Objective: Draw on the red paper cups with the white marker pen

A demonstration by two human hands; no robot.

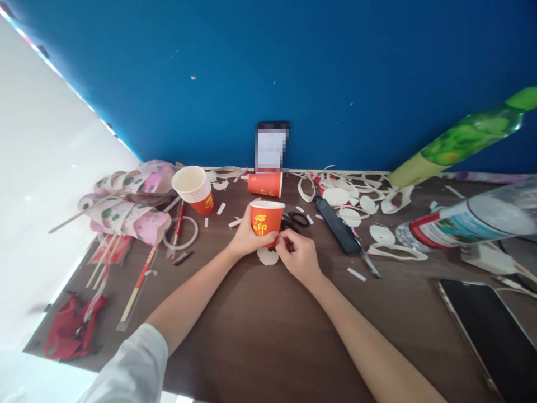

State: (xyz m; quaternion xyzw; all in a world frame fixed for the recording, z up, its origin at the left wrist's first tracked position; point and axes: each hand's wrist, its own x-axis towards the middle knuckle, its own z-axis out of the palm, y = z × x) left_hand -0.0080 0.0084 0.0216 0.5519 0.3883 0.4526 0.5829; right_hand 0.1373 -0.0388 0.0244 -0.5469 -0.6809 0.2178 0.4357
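Head view: tapered red paper cup (267, 218), smooth, yellow-lettered, pale-rimmed, roughly upright over dark, wood-grained counter (260, 330). Left hand (246, 237): fingers curled around the cup, thumb across its front. Right hand (300, 256): fingers bent, tips bunched at its lower edge; cannot tell whether anything is gripped.

Yellow character 印 (262, 228) stands on the held red cup (271, 218).
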